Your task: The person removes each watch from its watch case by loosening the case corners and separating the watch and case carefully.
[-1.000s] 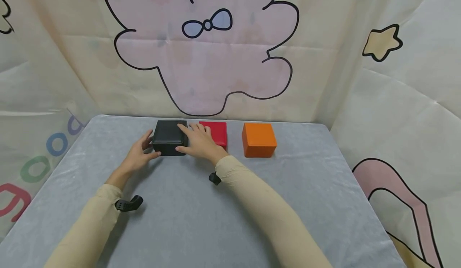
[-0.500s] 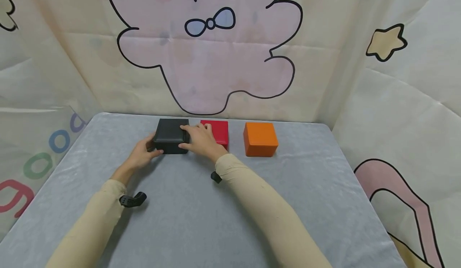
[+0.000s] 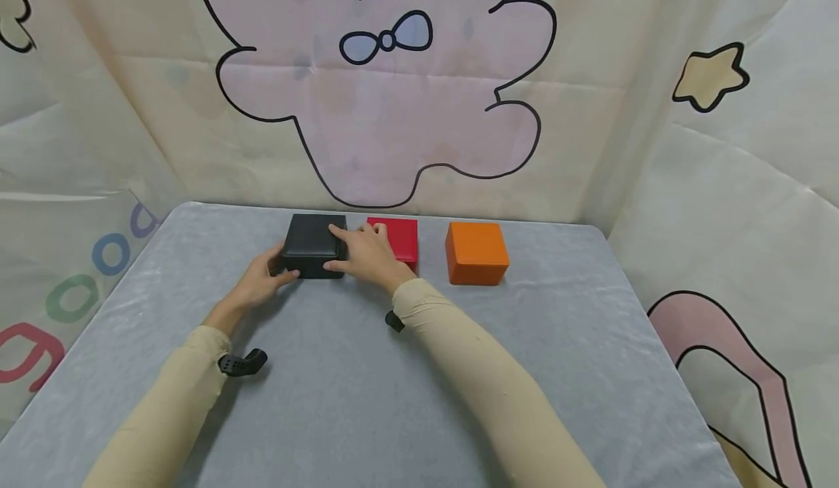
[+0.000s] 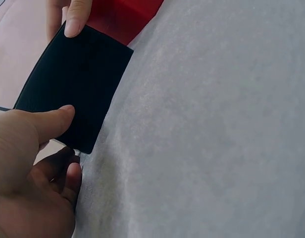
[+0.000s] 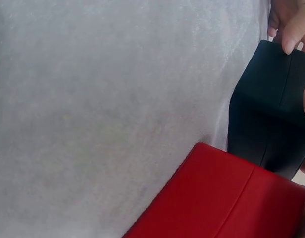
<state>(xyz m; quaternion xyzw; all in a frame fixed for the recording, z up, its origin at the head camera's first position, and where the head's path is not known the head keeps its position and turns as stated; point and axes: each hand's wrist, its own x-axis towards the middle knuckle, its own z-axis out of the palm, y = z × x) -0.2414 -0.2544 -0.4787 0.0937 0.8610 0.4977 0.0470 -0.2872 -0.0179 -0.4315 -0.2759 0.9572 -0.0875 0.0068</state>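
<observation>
A black box (image 3: 313, 234) with a smooth, leather-like surface stands at the back left of the table, between both hands. My left hand (image 3: 254, 284) holds its left side; in the left wrist view the thumb lies on the front face, with the other fingers bent around the side. From the right, my right hand (image 3: 368, 256) grips the box, thumb at the front face and forefinger over the top edge. Right beside it stands a red box (image 3: 404, 234), partly hidden behind the right hand. The right wrist view shows the red box (image 5: 227, 193) close to the black one.
An orange box (image 3: 477, 255) stands to the right of the red one, a gap between them. Grey cloth covers the table (image 3: 367, 400). Behind its far edge hangs a curtain (image 3: 419, 131) with cartoon drawings. Black straps (image 3: 242, 363) circle the wrists over beige sleeves.
The left hand's fingers have closed in against the black box's left side. The head view has shifted slightly. The boxes keep their places relative to each other.
</observation>
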